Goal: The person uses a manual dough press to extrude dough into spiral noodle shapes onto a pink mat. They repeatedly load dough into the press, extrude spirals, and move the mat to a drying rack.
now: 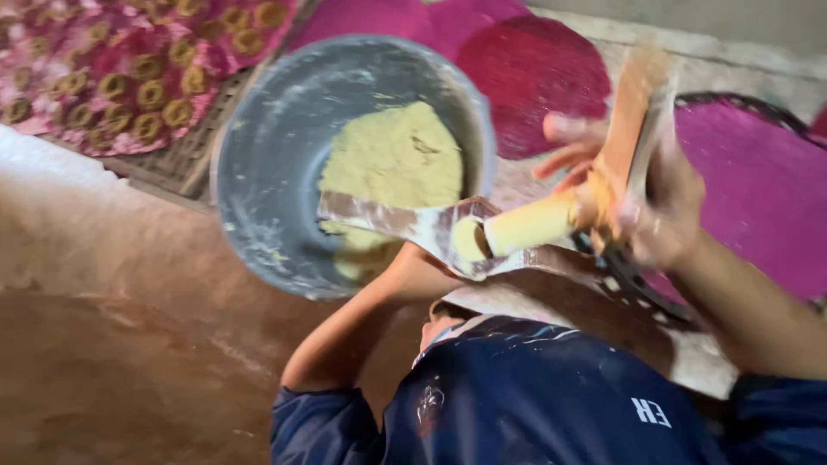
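Floor: brown earth, dusty, with pink cloths (758, 181) spread beside me.
Basin (276, 155): grey, holds yellow dough (396, 159).
Press (594, 194): my right hand (655, 207) grips it closed.
Scraper (413, 228): my left hand (422, 263) holds it, loading dough.
Risk: I think dough may drop if scraper tilts.

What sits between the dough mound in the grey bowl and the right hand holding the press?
In the head view, a flat metal scraper held by the left hand spans from the dough mound toward the right hand, meeting the press's yellow tube.
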